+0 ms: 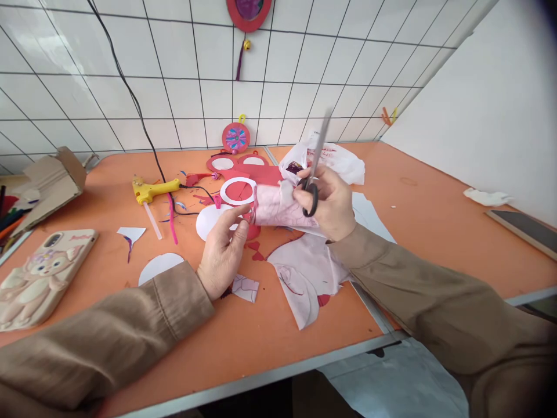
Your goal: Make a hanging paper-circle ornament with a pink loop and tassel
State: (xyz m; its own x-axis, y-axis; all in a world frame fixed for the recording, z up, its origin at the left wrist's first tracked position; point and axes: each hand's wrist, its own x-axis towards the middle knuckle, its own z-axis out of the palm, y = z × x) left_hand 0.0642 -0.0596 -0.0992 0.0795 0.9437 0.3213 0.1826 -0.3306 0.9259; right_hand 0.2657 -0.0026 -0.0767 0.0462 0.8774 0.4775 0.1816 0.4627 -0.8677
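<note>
My right hand (334, 200) is closed around black-handled scissors (321, 142), their blades pointing up. Its thumb and fingertip also meet at a bit of whitish fabric at the right end of a pink, cloth-covered cylinder (274, 206). At the cylinder's left end, my left hand (224, 249) grips the edge with thumb and fingers. What is inside the cylinder is hidden. Below the hands lies a crumpled piece of pale pink fabric (304, 264), with a small fabric scrap (246, 288) to its left. Behind the cylinder is a white paper ring (238, 191) on red material.
A yellow glue gun (155, 188) with its cable lies at left, near a phone in a figured case (46, 273) and a cardboard box (58, 180). A white plastic bag (343, 162) and a round red ornament (235, 137) are at the back, by the tiled wall.
</note>
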